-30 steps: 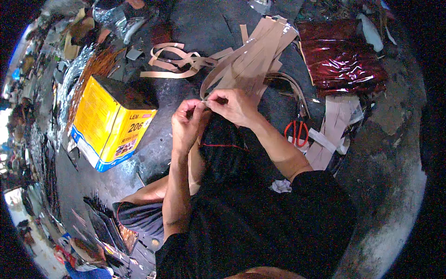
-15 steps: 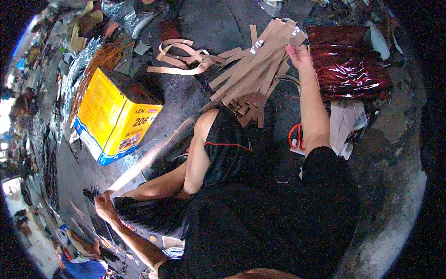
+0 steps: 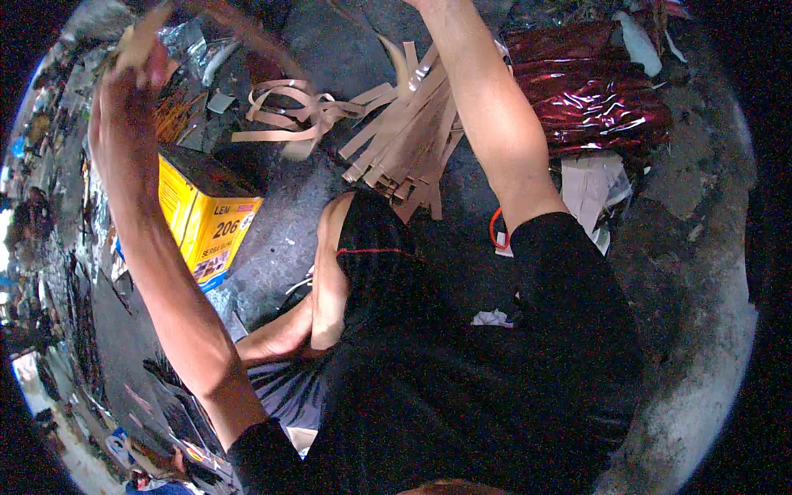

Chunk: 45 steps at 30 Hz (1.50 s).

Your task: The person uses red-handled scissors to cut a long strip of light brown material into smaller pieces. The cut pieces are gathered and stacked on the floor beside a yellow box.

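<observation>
My left hand is raised at the upper left, beyond the yellow tin. It is smeared by motion, so its grip cannot be made out. A blurred brown band runs near it at the top. My right forearm reaches up to the top edge, where the hand is cut off and its fingers are hidden. Beside that forearm, a curved tan strip rises from a pile of flat tan strips. Looped tan strips lie left of the pile.
The yellow rectangular tin stands under my left forearm. A dark red glossy bundle lies right of the pile. An orange-red handle loop shows by my right elbow. My bent leg is in the middle; scraps crowd the left.
My left hand has swung up from the lower left, away from beside my leg. My right hand has moved up and left from the pile to beyond the top edge. The view has shifted slightly.
</observation>
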Motion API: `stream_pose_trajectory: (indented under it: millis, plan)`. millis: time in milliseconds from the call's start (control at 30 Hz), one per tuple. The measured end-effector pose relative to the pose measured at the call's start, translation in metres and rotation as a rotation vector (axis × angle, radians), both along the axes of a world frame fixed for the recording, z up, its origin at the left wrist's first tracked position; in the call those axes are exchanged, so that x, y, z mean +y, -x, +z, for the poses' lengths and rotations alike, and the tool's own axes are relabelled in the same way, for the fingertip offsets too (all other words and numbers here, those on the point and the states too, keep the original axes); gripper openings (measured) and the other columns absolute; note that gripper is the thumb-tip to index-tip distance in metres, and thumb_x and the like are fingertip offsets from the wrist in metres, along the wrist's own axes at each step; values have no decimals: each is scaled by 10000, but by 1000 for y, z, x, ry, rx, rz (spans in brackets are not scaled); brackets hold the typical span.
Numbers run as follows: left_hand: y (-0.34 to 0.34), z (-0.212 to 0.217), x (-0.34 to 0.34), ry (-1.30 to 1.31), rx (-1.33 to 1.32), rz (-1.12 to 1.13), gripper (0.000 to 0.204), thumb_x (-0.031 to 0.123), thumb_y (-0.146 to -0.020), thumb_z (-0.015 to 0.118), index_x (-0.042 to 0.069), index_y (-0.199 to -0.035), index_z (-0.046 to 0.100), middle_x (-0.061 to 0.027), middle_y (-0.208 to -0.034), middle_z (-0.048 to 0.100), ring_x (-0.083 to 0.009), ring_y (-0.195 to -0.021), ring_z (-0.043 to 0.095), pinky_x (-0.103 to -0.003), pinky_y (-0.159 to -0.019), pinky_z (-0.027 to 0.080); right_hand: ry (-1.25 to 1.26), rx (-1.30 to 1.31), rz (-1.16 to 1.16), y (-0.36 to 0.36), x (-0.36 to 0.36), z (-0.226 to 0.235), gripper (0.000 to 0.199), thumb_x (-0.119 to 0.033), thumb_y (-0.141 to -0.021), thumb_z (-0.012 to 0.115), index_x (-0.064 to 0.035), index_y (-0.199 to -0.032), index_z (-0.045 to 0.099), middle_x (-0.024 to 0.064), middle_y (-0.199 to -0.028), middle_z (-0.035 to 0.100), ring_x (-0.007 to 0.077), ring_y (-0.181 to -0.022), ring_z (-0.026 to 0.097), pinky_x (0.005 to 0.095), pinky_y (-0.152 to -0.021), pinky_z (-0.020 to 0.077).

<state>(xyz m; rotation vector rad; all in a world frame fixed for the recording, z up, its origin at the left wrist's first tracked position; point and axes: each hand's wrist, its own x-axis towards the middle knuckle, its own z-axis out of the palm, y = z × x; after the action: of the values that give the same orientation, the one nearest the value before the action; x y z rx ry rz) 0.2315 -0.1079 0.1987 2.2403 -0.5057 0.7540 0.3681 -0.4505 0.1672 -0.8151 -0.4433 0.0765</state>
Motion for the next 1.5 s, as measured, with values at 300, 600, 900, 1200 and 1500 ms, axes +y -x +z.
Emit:
stream_pose_trajectory:
  millis: [300, 600, 900, 1200, 1500]
  plan:
    - [21, -160, -10, 548, 417, -27, 249, 103, -919, 492, 3, -1141, 540, -65, -945, 614, -133, -852, 554, -269, -768, 451, 1282, -134, -848, 91, 18, -195, 219, -261, -816, 618, -45, -852, 616, 112, -726, 633, 263, -669, 624, 385, -633, 490]
    - [111, -250, -46, 723, 888, -74, 238, 92, -914, 494, 15, -1130, 557, -56, -945, 627, -117, -839, 572, -251, -764, 465, 1723, -715, -422, 154, 29, -300, 134, -186, -813, 596, -136, -933, 628, 79, -1026, 543, 283, -1008, 510, 472, -925, 354]
    - [70, -216, -106, 319, 847, -109, 195, 92, -839, 604, 3, -1011, 629, -84, -850, 654, -141, -782, 624, -276, -714, 494, 1335, -428, -74, 164, 38, -184, 139, -196, -857, 553, -69, -887, 602, 97, -891, 617, 284, -916, 565, 405, -837, 419]
    - [75, -200, -120, 841, 1117, -298, 119, 126, -905, 552, 15, -911, 595, -37, -836, 633, -99, -752, 599, -234, -703, 498, 1302, -140, -351, 206, 47, -139, 254, -248, -792, 683, -12, -845, 605, 97, -807, 629, 219, -768, 607, 337, -710, 468]
    - [82, -194, -125, 641, 983, -331, 108, 118, -893, 559, 23, -873, 606, -27, -802, 634, -94, -721, 570, -245, -697, 473, 1230, -100, -301, 222, 41, -143, 215, -205, -793, 676, -6, -850, 617, 84, -770, 650, 133, -725, 621, 305, -658, 492]
